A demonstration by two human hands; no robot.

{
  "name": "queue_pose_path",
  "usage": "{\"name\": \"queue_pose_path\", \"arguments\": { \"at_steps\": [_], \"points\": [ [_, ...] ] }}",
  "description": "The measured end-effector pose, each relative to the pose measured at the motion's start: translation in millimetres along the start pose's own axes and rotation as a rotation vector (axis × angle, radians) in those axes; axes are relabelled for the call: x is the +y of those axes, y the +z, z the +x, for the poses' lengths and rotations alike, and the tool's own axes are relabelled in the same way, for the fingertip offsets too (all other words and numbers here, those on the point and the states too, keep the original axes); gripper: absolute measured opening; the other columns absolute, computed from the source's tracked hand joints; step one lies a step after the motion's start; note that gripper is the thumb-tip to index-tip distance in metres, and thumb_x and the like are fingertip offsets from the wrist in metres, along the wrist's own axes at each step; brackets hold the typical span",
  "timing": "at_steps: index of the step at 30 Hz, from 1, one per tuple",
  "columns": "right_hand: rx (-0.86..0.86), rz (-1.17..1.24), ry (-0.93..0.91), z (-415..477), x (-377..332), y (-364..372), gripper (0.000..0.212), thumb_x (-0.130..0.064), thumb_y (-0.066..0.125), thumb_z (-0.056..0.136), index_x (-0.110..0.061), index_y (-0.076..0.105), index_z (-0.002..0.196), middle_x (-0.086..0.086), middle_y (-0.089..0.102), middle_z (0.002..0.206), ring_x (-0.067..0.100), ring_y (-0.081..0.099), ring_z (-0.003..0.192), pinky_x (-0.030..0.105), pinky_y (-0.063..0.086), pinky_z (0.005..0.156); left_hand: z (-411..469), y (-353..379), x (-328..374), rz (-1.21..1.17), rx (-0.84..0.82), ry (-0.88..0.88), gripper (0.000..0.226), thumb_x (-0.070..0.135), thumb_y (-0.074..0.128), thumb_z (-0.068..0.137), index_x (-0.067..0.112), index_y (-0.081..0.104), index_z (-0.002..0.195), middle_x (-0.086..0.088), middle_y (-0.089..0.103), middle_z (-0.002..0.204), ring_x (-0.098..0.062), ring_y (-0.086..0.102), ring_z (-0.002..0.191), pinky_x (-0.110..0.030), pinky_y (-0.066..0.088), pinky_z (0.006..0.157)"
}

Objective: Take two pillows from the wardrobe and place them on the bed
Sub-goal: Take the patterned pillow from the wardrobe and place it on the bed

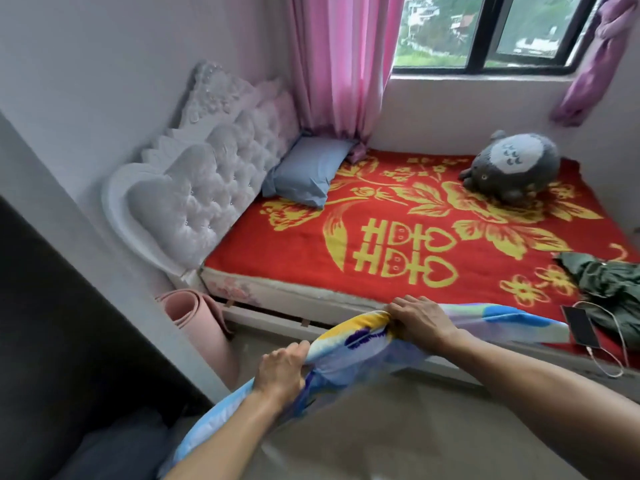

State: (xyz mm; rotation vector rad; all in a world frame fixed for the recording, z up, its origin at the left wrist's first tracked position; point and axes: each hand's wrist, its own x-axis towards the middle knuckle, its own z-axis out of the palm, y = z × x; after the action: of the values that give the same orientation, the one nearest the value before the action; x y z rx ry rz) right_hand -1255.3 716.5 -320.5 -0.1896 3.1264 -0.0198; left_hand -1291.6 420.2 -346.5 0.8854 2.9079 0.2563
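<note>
A colourful pillow [360, 344] with a blue, yellow and purple print hangs in front of me, above the floor at the near edge of the bed [398, 237]. My left hand [282, 370] grips its lower left part and my right hand [420, 318] grips its upper edge. The bed has a red and yellow blanket. A plain blue pillow [308, 169] leans against the tufted white headboard [204, 188] at the far left corner of the bed. The wardrobe is not in view.
A grey plush toy [512, 168] lies near the window wall. A dark green garment [609, 289] and a phone [581, 325] on a white cable lie at the bed's right front. A rolled pink mat [201, 327] stands by the bed's left corner, beside a wall edge.
</note>
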Motion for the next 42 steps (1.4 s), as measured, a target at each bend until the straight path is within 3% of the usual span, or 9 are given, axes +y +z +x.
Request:
{"name": "queue_pose_path", "arguments": {
  "at_steps": [4, 9, 13, 16, 22, 25, 42],
  "points": [
    [0.035, 0.029, 0.053, 24.4, 38.0, -0.7, 0.024, -0.030, 0.053, 0.087, -0.027, 0.058, 0.110, -0.007, 0.063, 0.105, 0.018, 0.058, 0.098, 0.033, 0.041, 0.079, 56.6, -5.0, 1.7, -0.014, 0.011, 0.069, 0.031, 0.041, 0.049, 0.081, 0.028, 0.051, 0.109, 0.000, 0.068, 0.102, -0.030, 0.064, 0.090, -0.037, 0.046, 0.069],
    [0.031, 0.067, 0.136, 67.8, 79.0, 10.3, 0.019, -0.027, 0.055, 0.086, -0.023, 0.059, 0.105, -0.004, 0.064, 0.097, 0.020, 0.060, 0.091, 0.035, 0.044, 0.076, 139.9, -3.1, -7.8, -0.018, -0.008, 0.169, 0.026, 0.044, 0.046, 0.079, 0.024, 0.048, 0.094, -0.003, 0.067, 0.094, -0.034, 0.064, 0.085, -0.037, 0.038, 0.060],
    [0.042, 0.032, 0.202, 125.8, 110.8, 17.6, 0.016, -0.033, 0.054, 0.087, -0.025, 0.057, 0.101, -0.005, 0.063, 0.097, 0.019, 0.060, 0.089, 0.034, 0.041, 0.073, 219.1, -2.2, -27.1, -0.069, -0.013, 0.204, 0.026, 0.039, 0.052, 0.081, 0.026, 0.052, 0.103, -0.004, 0.070, 0.099, -0.033, 0.064, 0.089, -0.040, 0.047, 0.068],
    [0.053, 0.029, 0.235, 177.9, 128.6, 14.2, 0.015, -0.033, 0.057, 0.085, -0.025, 0.057, 0.098, -0.005, 0.063, 0.094, 0.020, 0.061, 0.087, 0.036, 0.043, 0.071, 275.8, -11.0, -47.0, -0.030, -0.033, 0.224, 0.024, 0.041, 0.050, 0.082, 0.024, 0.047, 0.099, -0.003, 0.067, 0.098, -0.033, 0.064, 0.090, -0.040, 0.046, 0.067],
    [0.079, -0.001, 0.289, 275.0, 143.9, 7.9, 0.017, -0.036, 0.056, 0.086, -0.028, 0.059, 0.101, -0.008, 0.065, 0.097, 0.018, 0.062, 0.092, 0.032, 0.037, 0.069, 371.8, -47.0, -97.4, 0.022, -0.043, 0.265, 0.022, 0.042, 0.051, 0.086, 0.024, 0.048, 0.099, -0.002, 0.066, 0.098, -0.033, 0.063, 0.090, -0.039, 0.046, 0.067],
    [0.065, 0.012, 0.305, 314.4, 148.5, 10.6, 0.020, -0.035, 0.057, 0.086, -0.028, 0.060, 0.104, -0.008, 0.065, 0.102, 0.018, 0.061, 0.099, 0.034, 0.041, 0.075, 404.7, -54.4, -117.4, 0.050, -0.050, 0.272, 0.024, 0.041, 0.052, 0.086, 0.024, 0.048, 0.101, -0.001, 0.064, 0.099, -0.032, 0.063, 0.091, -0.039, 0.045, 0.067],
    [0.020, 0.123, 0.062, 630.2, 221.3, 34.7, 0.029, -0.027, 0.049, 0.090, -0.028, 0.058, 0.118, -0.005, 0.062, 0.111, 0.019, 0.056, 0.109, 0.036, 0.039, 0.084, 628.4, -66.3, -241.8, 0.097, -0.054, -0.006, 0.015, 0.033, 0.052, 0.087, 0.024, 0.048, 0.099, 0.000, 0.064, 0.094, -0.032, 0.065, 0.087, -0.037, 0.044, 0.062]
  ]
}}
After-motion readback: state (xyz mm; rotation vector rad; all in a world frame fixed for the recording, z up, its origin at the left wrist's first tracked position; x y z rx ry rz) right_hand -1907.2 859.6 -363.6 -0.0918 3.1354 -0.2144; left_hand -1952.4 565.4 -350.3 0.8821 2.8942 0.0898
